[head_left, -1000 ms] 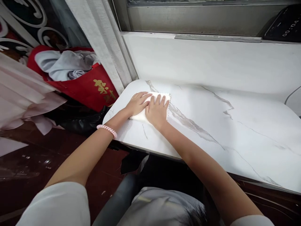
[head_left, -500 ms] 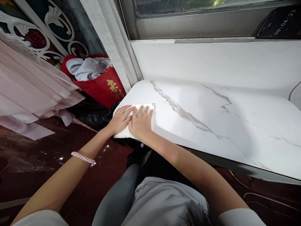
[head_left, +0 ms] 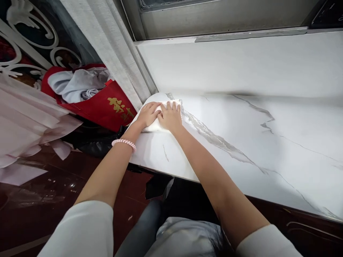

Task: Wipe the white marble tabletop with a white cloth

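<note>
A white cloth (head_left: 155, 126) lies flat at the far left end of the white tabletop (head_left: 233, 125) with grey marble veins. My left hand (head_left: 148, 114) rests palm down on the cloth's left part, its fingers stretched out. Beside it, my right hand (head_left: 170, 117) presses flat on the cloth's right part with the fingers spread. The two hands touch or nearly touch at the thumbs. A pink coiled band (head_left: 124, 142) circles my left wrist.
A red bag (head_left: 99, 110) holding pale fabric (head_left: 77, 84) stands left of the table, beside a white curtain (head_left: 107, 43). Pink cloth (head_left: 26, 121) hangs farther left. At the back are a white wall panel (head_left: 235, 64) and a sill with a dark phone (head_left: 331, 16).
Both hands have slid the cloth away from the table's front edge, toward the back corner. The view has shifted, so the phone is now partly cut off.
</note>
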`<state>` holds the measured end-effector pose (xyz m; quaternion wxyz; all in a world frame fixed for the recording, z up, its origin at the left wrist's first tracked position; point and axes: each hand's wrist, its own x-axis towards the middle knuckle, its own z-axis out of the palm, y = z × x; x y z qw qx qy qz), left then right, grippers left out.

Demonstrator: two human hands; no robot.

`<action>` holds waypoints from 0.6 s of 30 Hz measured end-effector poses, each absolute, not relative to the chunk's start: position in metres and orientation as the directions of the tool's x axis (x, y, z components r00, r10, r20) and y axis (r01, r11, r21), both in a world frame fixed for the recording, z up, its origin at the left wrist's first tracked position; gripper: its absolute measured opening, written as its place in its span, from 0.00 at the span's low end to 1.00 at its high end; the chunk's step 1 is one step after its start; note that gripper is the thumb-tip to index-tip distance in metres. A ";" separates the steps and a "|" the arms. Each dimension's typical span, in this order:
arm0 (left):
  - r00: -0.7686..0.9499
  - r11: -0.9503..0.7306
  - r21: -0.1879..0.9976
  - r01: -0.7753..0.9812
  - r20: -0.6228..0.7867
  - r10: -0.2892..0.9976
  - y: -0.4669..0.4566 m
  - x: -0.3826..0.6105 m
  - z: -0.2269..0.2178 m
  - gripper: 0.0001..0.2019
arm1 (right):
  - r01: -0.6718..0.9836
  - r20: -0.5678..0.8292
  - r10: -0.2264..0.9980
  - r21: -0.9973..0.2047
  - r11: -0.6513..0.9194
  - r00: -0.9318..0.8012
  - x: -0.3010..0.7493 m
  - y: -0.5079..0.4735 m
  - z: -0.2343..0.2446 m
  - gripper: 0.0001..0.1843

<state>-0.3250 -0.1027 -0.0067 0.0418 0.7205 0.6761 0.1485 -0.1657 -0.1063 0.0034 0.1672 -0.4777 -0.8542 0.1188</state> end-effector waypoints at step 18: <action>0.160 -0.198 0.177 0.964 0.205 0.966 0.019 -0.321 -0.021 0.24 | 0.802 0.264 0.882 -0.372 0.467 -0.391 -0.160 -0.002 -0.009 0.28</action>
